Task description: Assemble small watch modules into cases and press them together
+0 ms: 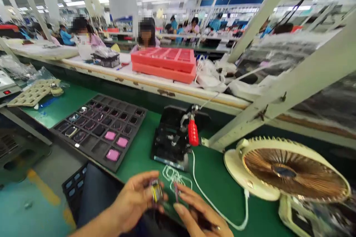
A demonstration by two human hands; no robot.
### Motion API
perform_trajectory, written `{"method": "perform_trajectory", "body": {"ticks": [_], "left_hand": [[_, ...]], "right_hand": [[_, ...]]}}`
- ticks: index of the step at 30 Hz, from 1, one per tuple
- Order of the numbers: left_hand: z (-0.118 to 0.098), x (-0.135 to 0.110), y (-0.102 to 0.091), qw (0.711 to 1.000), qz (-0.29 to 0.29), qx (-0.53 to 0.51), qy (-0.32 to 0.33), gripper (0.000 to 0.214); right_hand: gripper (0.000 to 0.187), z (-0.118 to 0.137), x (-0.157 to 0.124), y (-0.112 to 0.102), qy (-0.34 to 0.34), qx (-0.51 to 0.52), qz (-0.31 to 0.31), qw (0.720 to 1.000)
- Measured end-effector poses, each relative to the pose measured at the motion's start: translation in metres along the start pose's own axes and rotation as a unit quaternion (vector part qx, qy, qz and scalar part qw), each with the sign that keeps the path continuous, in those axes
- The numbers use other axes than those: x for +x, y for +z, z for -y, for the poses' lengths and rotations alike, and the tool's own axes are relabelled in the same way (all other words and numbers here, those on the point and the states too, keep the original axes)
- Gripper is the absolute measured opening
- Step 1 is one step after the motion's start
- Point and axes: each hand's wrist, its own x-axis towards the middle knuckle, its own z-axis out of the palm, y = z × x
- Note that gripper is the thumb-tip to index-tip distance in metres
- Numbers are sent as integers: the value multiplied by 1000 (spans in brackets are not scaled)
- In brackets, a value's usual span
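Working left to right along the bench: a black compartment tray [97, 133] is sitting on the green bench mat [214, 181], with pink pieces occupying three of its pockets. A second dark tray [72, 189] is showing below it, past the mat's edge. My left hand [133, 202] is pinching a small flat component [157, 191] with a yellow edge, fingers closed on it, holding it up over the mat. It is looking like a small pouch cell, but the blur leaves that unsure. My right hand [201, 213] is close beside it, fingers curving around a thin purple strip [176, 192]; I cannot tell whether they are gripping it. White wire loops [174, 176] are lying just beyond. Farther right, a black bench fixture [171, 139] with a red handle [193, 132] and a cream desk fan [286, 170] are standing. Risk: with only a fingertip hold, a slip could drop the component among the loops, and tugging could bend the strip.
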Motion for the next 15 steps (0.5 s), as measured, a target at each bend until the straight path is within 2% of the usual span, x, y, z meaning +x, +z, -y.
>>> {"method": "perform_trajectory", "body": {"ticks": [3, 5, 8, 10, 13, 15], "left_hand": [[-20, 0, 20, 998, -17, 44, 44, 37], [-26, 3, 26, 994, -18, 81, 70, 34], [-26, 3, 26, 982, -13, 149, 112, 27], [-23, 1, 24, 975, -9, 181, 128, 32], [-21, -1, 21, 975, -9, 188, 118, 48], [-21, -1, 20, 973, -9, 198, 117, 47]], "right_hand": [[22, 19, 5, 8, -44, -33, 9, 998], [24, 26, 6, 16, -54, -38, 8, 998], [25, 30, 5, 24, -59, -45, 8, 997], [26, 31, 4, 26, -65, -56, 7, 996], [23, 28, 2, 27, -77, -75, 6, 994], [23, 25, 2, 26, -86, -78, 11, 993]]}}
